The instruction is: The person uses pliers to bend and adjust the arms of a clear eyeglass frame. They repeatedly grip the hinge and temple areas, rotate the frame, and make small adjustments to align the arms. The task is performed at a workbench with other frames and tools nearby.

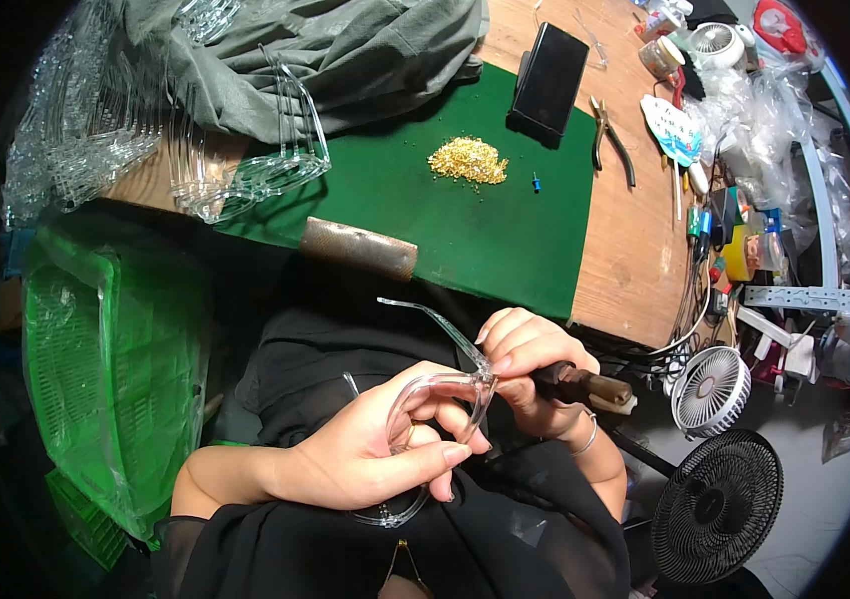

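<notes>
Clear glasses frame [440, 399] between hands

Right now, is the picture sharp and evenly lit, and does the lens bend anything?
Head view: hands and clear glasses frame are sharp and well lit; the lap below is dark; corners are black from the fisheye rim; the green mat and wooden table edges curve; the clear plastic bags catch glare.

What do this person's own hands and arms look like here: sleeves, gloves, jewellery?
Both hands are bare, with no gloves. The left hand has short, plain, unpainted nails, and its forearm is uncovered up to a black sheer sleeve edge near the elbow. The right hand has a thin silver bangle at the wrist. No rings can be seen.
</notes>
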The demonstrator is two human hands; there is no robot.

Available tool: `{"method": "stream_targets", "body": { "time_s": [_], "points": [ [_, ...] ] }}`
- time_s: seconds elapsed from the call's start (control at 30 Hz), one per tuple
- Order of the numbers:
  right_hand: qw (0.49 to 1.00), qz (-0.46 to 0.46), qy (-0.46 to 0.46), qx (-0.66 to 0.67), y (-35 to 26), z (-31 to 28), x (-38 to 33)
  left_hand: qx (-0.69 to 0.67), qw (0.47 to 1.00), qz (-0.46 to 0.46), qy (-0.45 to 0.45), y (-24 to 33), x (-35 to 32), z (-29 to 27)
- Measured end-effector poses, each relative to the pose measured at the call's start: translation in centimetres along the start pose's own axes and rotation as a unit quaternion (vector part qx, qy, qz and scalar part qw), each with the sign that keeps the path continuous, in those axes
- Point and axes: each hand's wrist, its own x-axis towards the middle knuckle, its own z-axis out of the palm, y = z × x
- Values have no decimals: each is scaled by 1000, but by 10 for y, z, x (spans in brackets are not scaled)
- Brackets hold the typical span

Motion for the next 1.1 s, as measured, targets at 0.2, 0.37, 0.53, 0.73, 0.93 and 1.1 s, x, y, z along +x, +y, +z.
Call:
{"method": "stream_targets", "body": {
  "time_s": [0.2,0.37,0.53,0.73,0.93,1.1],
  "points": [
    [992,81,-1,95,0,4,-3,3,1000,3,7,2,-5,-1],
    [989,129,21,62,-2,8,3,1,1000,12,18,8,-4,-12],
    [924,210,-81,-310,2,-18,-9,-50,989,83,109,13,-27,-28],
    [744,376,-192,-517,76,-5,-113,-67,990,76,102,21,-25,-45],
    [693,446,-92,-559,77,-21,-141,-58,990,59,110,28,-23,-49],
    [556,607,-78,-562,59,-73,-211,-70,991,51,101,26,-11,-44]
  ]
}}
